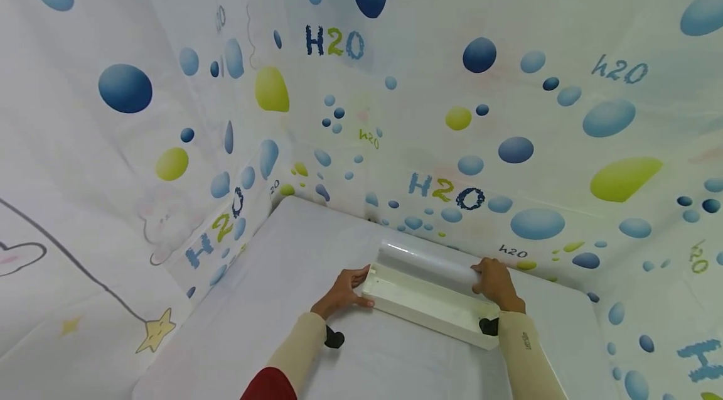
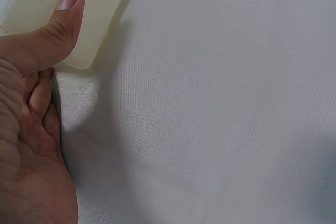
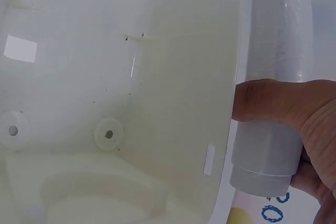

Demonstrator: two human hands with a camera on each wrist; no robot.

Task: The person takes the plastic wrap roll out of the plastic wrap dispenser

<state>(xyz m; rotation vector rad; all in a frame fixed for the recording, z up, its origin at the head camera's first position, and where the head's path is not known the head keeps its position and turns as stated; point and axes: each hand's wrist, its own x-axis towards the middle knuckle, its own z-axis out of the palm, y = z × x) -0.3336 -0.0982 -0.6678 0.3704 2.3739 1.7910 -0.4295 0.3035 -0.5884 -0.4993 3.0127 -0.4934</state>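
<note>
A long cream plastic box (image 1: 423,319) with an open top lies on the white table. My left hand (image 1: 341,291) holds its left end, thumb at the near corner and fingers at the far one. The left wrist view shows that thumb against the box's end (image 2: 100,24). Behind the box, along its far side, lies a clear roll of plastic film (image 1: 420,260). My right hand (image 1: 498,284) grips the roll near its right end. In the right wrist view, the thumb crosses the film roll (image 3: 278,30) beside the box's wall, and the core juts out past the film.
The white tabletop (image 1: 305,243) has rounded corners and meets a patterned curtain (image 1: 429,136) at the back. Another curtain (image 1: 85,155) hangs at the left. Round holes and small dark specks mark the box's inside (image 3: 178,87).
</note>
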